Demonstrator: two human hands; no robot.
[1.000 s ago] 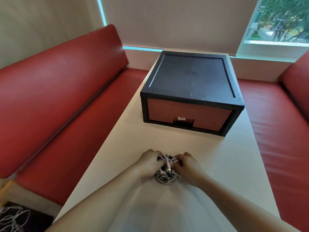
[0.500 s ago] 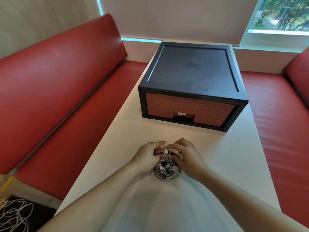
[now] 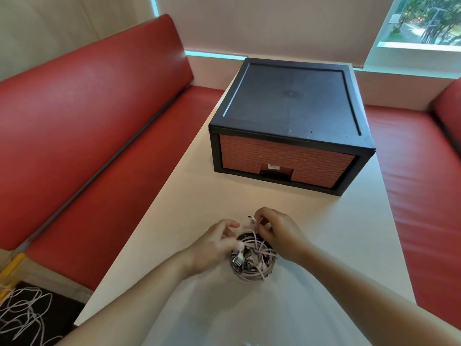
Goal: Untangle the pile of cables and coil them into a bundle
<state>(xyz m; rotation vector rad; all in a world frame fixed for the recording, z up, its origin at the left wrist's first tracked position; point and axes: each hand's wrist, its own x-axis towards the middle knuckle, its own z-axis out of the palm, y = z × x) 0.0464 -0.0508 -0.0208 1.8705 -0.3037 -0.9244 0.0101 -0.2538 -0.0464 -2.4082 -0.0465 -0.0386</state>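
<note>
A small round bundle of pale pink and dark cables (image 3: pixel 253 260), with several metal plugs showing, lies on the white table (image 3: pixel 311 233) close to me. My left hand (image 3: pixel 214 243) holds the bundle's left side, fingers curled round it. My right hand (image 3: pixel 279 231) sits at the bundle's far right and pinches a pale cable end, whose plug (image 3: pixel 251 219) sticks out to the left above the bundle.
A black drawer box with a brick-red woven front (image 3: pixel 287 136) stands further back on the table. Red padded benches (image 3: pixel 87 126) run along both sides. More loose pale cables (image 3: pixel 22 313) lie on the dark floor at the lower left.
My right hand has lifted a cable end with its plug out of the top of the bundle. The fingers of my left hand have opened a little. The view has shifted slightly.
</note>
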